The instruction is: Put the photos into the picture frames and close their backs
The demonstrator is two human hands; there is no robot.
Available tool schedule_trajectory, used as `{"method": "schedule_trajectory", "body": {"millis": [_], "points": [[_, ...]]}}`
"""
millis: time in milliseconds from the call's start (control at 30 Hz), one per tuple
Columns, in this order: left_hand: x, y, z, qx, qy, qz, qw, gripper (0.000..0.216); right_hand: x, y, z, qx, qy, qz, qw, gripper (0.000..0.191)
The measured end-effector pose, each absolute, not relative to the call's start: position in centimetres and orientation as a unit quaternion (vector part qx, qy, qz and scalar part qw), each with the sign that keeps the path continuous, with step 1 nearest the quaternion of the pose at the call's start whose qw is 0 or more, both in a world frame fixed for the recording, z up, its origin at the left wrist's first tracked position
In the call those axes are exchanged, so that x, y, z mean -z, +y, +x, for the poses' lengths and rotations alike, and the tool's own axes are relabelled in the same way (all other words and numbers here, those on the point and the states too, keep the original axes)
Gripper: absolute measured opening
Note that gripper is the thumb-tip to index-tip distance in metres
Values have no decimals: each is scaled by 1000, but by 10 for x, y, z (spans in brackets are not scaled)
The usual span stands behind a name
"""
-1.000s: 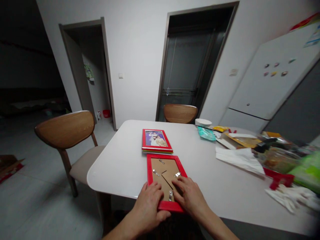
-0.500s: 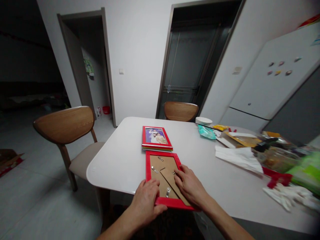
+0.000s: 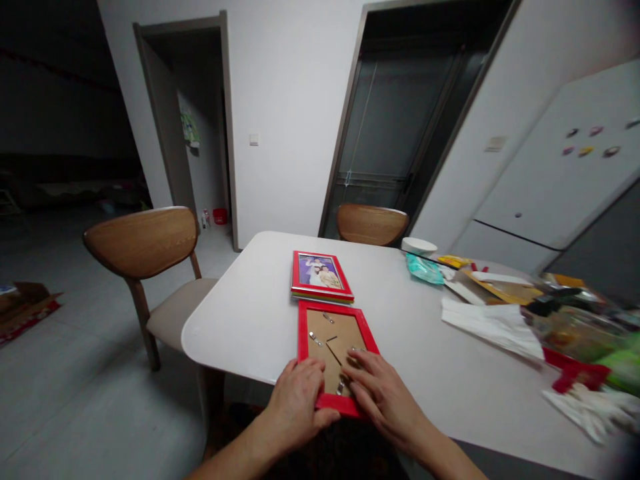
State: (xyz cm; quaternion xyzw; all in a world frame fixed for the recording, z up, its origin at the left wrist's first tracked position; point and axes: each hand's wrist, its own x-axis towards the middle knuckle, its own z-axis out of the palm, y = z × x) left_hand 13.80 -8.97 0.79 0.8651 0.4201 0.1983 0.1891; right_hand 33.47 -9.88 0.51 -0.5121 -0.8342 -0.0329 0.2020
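A red picture frame (image 3: 304, 333) lies face down at the table's near edge, its brown backing board (image 3: 320, 360) up. Small metal turn clips (image 3: 316, 339) sit around the board, and a dark slanting line runs across it. My left hand (image 3: 297, 397) grips the near left corner, fingers on top and thumb along the near edge. My right hand (image 3: 385, 393) lies over the right side, its bent fingers spread on the board near the right-hand clip and covering part of it. Just beyond is a stack of frames, the top red frame (image 3: 323, 275) showing a photo.
On the white table (image 3: 240, 313), the right side holds a white bowl (image 3: 419, 247), a teal packet (image 3: 424, 268), white paper (image 3: 490, 327), a red item (image 3: 580, 377) and white gloves (image 3: 595, 407). Wooden chairs stand left (image 3: 145, 243) and at the far side (image 3: 373, 224).
My right hand has slid from the frame's right edge inward and nearer over the backing board. My left hand keeps its grip on the corner. The whole view has shifted slightly.
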Motion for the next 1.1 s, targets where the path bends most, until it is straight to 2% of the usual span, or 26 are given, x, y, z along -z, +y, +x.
{"method": "schedule_trajectory", "body": {"millis": [100,267,433,567,733,833,1100], "points": [[-7,-89,136,-201,424,865,179,37,-12,-111,323,13,-865,-464,190,26],[-10,-90,135,-196,415,871,176,41,-16,-115,318,15,-867,-468,173,24],[-11,-91,135,-199,413,870,184,38,-6,-117,323,28,-875,-451,172,35],[-10,-89,134,-200,411,870,184,38,-3,-120,327,4,-872,-460,169,34],[-6,-89,133,-211,404,872,181,51,-13,-107,324,-57,-849,-490,189,38],[-5,-91,134,-215,405,870,182,52,-17,-80,311,-81,-828,-519,196,34],[-10,-96,132,-219,402,865,203,40,-10,-35,276,-24,-839,-527,129,23]]}}
